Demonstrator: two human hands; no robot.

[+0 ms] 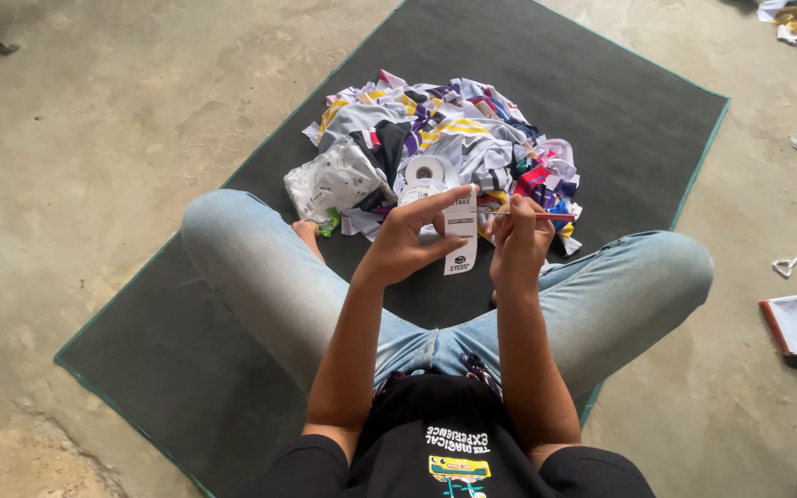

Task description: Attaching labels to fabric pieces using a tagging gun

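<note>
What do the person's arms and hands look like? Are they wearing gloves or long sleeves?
No gloves and no long sleeves. Both the left hand and the right hand are bare, and so are the forearms up to the elbows. Short black sleeves show only at the upper arms. I see no watch, rings or bracelets on either wrist.

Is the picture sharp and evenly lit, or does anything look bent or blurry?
Head view: soft, even daylight, no glare; faint shadow under the knees on the dark mat. Left hand, white label and cloth pile are sharp. The wide lens bends the mat edges slightly.
</note>
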